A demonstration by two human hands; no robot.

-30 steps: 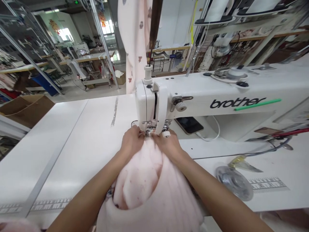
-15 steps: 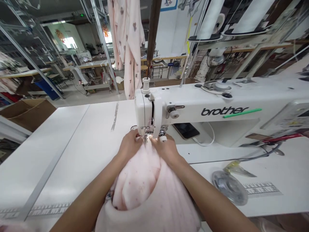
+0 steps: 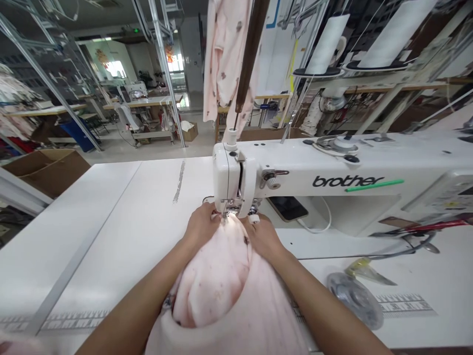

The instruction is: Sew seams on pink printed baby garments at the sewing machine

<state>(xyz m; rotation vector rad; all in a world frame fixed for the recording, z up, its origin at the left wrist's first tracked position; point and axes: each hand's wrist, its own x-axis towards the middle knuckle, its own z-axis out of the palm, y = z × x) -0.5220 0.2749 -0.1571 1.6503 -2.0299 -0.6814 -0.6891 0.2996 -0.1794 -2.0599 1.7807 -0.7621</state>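
Note:
A pale pink garment with small dark prints (image 3: 218, 276) hangs over the table's front edge, its upper end under the needle and presser foot (image 3: 224, 215) of a white sewing machine (image 3: 295, 172). Close to the foot on the left, my left hand (image 3: 202, 224) pinches the fabric's edge between thumb and fingers. My right hand (image 3: 263, 235) is on the same fabric right of the foot, fingers bent in under the machine head and partly hidden. Lamp light falls on the cloth between both hands.
Beneath the machine arm lies a phone (image 3: 287, 208) with a white cable. To the right are a clear plastic disc (image 3: 354, 300), a small plastic bag (image 3: 369, 271) and a printed ruler strip (image 3: 405, 304). A cardboard box (image 3: 51, 170) stands left; pink garments (image 3: 225, 64) hang behind.
My right hand has drawn slightly right, away from the needle, and more lit fabric shows between the hands. My left hand stays by the foot. The whole view has shifted a little.

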